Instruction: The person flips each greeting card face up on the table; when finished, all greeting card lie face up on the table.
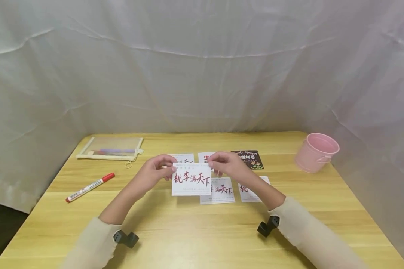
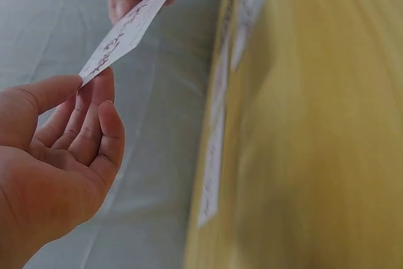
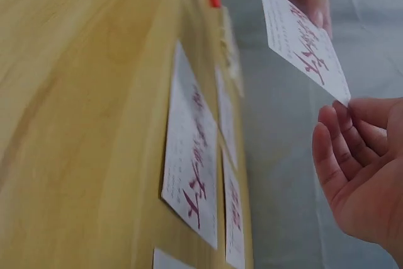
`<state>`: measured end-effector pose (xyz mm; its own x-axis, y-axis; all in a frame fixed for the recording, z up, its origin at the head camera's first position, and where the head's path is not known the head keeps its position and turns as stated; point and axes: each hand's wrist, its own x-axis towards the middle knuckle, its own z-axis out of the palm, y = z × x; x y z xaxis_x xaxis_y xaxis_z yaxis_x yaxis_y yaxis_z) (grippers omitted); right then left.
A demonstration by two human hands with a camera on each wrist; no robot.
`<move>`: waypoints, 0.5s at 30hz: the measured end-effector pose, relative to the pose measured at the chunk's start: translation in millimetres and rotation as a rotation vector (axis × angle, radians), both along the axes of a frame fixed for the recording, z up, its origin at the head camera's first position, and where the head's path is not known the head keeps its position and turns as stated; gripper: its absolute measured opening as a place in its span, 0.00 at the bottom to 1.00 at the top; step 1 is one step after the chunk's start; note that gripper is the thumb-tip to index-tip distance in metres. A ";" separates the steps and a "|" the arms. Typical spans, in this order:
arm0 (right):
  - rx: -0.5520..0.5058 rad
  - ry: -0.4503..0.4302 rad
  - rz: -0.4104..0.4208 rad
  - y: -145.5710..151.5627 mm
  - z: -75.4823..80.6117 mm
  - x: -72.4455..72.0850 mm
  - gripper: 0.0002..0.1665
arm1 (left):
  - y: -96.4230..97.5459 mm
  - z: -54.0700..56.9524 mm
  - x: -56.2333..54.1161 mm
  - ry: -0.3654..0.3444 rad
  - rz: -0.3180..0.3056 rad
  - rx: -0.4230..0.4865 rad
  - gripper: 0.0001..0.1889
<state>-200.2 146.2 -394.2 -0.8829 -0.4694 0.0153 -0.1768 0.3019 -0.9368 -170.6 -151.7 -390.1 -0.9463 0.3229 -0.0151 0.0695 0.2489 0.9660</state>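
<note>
A white card (image 1: 191,180) with dark red Chinese characters is held up above the table between both hands. My left hand (image 1: 155,171) pinches its upper left corner between thumb and fingers. At the upper right corner, my right hand (image 1: 229,164) pinches it the same way. In the left wrist view the card (image 2: 126,36) slants up from the thumb; in the right wrist view the card (image 3: 306,45) is well off the tabletop. Behind it lies a similar white card (image 1: 222,191), partly covered by the held one. Another white card (image 1: 254,189) sits under the right forearm.
At the back lie a white card (image 1: 183,158), a card with red print (image 1: 204,157) and a black floral card (image 1: 252,160). A pink bucket (image 1: 314,157) stands back right. On the left are a zippered mesh pouch (image 1: 118,143) with pens and a red-capped marker (image 1: 90,188).
</note>
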 end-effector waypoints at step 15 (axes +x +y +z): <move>0.384 0.061 0.159 -62.3 -24.9 -17.5 0.05 | -45.9 -29.5 -6.7 -0.095 -0.110 -0.252 0.10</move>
